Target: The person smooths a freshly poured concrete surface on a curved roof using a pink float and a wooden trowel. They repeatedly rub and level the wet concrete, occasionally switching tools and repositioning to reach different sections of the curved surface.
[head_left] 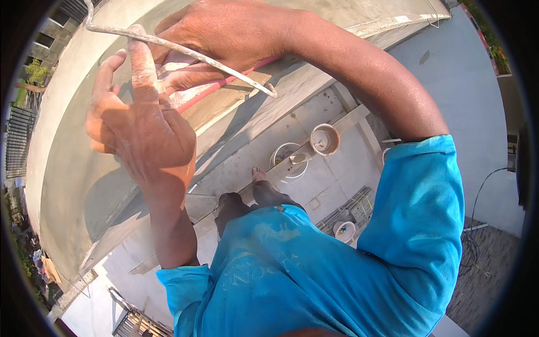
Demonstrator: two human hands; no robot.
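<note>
Two hands are sitting close together at upper left. The right hand [222, 36] is gripping a red-edged flat tool [210, 87]; the left hand [143, 129] is holding its fingers slackly bent, any grip unclear. The tool is slanting up rightward, right of the left fingers, under the right ones. A bent metal rod [185, 51] is crossing in front; curved concrete [64, 168] is spreading beyond.

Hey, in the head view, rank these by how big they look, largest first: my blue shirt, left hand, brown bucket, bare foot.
1. Blue shirt
2. Left hand
3. Brown bucket
4. Bare foot, only partly visible
</note>
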